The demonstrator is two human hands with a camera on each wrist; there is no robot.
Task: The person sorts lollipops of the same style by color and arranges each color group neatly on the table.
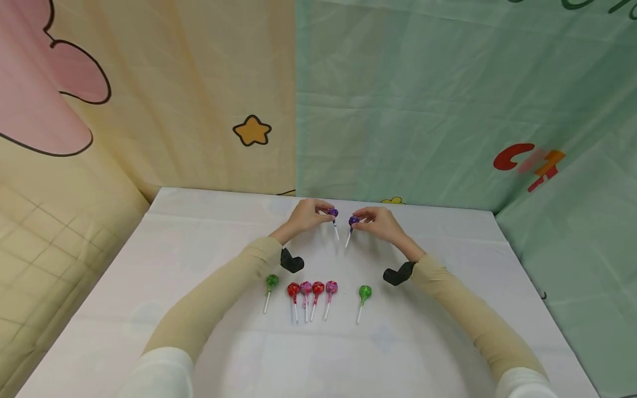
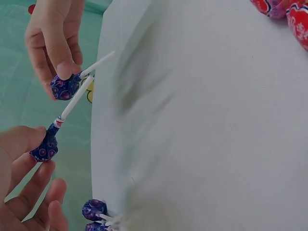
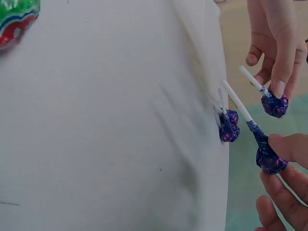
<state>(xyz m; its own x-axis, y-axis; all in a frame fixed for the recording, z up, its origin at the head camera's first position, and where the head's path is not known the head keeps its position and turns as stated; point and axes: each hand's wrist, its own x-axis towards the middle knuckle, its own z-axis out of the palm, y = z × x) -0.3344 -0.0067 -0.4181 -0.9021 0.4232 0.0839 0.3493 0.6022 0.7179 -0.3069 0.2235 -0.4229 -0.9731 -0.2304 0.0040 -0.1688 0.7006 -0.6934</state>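
My left hand [image 1: 307, 215] pinches a purple-wrapped lollipop [image 2: 44, 147] by its candy head, the white stick slanting down in the head view. A second purple lollipop [image 3: 272, 159] is pinched the same way by my right hand [image 1: 379, 222]. Both are held up above the far part of the table, close together, with a small gap between them in the head view. Two more purple lollipops [image 2: 95, 210] lie near the table's far edge by the left hand. From the head camera I cannot see those two; the left hand seems to cover them.
On the white table [image 1: 298, 359], closer to me, lies a row: a green lollipop [image 1: 271, 281], red lollipops [image 1: 293, 289] and pink lollipops [image 1: 331, 287] side by side, then another green lollipop [image 1: 365, 292] apart at right. Printed curtains [image 1: 423, 110] hang behind the table.
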